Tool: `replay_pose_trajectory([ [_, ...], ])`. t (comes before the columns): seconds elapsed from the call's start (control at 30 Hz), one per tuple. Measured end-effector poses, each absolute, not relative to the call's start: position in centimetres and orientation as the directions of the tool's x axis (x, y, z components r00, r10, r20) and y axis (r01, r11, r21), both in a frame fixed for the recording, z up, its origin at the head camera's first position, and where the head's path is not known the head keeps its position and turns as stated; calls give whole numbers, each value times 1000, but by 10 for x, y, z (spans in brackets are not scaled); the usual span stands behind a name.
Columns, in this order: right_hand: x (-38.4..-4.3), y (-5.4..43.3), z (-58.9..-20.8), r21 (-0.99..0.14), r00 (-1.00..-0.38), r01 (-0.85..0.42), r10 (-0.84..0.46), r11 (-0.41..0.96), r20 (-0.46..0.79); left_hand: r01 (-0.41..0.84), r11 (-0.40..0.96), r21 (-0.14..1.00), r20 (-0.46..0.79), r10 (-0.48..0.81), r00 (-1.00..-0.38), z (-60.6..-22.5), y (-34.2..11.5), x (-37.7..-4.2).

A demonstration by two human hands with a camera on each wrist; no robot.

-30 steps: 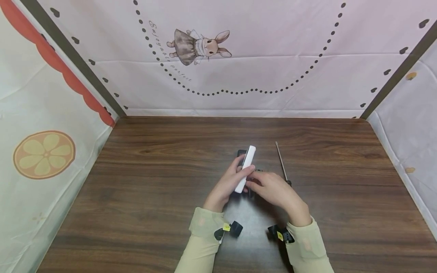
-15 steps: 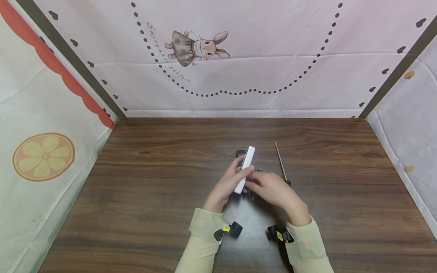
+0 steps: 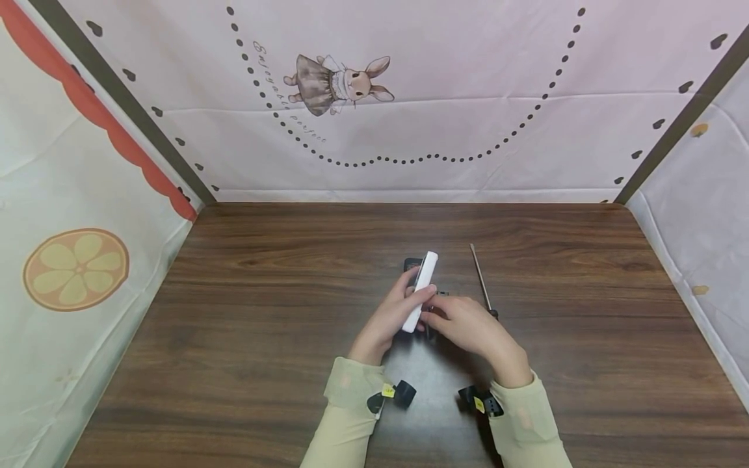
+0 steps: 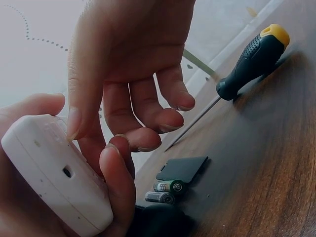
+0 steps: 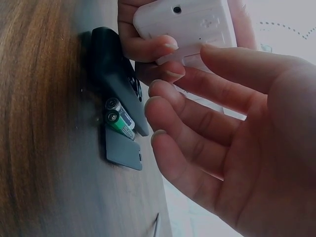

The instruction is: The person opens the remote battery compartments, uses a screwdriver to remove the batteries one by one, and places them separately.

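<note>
My left hand (image 3: 386, 315) grips a white box-shaped plastic device (image 3: 420, 291) by its sides and holds it above the table, tilted. In the right wrist view, its back (image 5: 190, 22) shows a round dark hole and a cross-shaped moulding. My right hand (image 3: 468, 325) has its thumb on the back of the device near one edge, with the index finger close below that edge, pinching there. Its other fingers (image 5: 197, 158) are loosely bent and hold nothing. The front of the device is turned away.
Below the hands lie a dark remote-like case (image 5: 108, 64), two small cylindrical batteries (image 5: 118, 118) and a flat dark cover (image 5: 123, 148). To the right rests a screwdriver (image 4: 256, 59) with a black and yellow handle. Fabric-covered walls (image 3: 363, 130) bound the wooden table (image 3: 263, 325).
Both hands and the white device keep almost the same place. The head view shifts slightly.
</note>
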State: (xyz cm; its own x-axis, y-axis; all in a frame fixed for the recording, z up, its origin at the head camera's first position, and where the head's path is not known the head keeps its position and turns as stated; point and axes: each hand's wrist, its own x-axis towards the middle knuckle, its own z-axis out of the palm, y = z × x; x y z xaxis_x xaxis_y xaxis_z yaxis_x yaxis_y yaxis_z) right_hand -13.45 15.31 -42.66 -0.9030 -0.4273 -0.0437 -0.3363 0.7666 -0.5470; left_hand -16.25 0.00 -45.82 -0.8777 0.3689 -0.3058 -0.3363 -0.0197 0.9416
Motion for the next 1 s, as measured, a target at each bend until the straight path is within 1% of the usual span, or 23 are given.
replay_pose_trajectory([
  [0.27, -135, 153, -429, -542, -899, -360, -438, 760, -17, -320, -13, 947, -293, 367, -883, -457, 1, -161],
  [1.0, -135, 154, -427, -554, -900, -335, -433, 762, -52, -327, 1, 945, -304, 371, -878, -456, 1, -162],
])
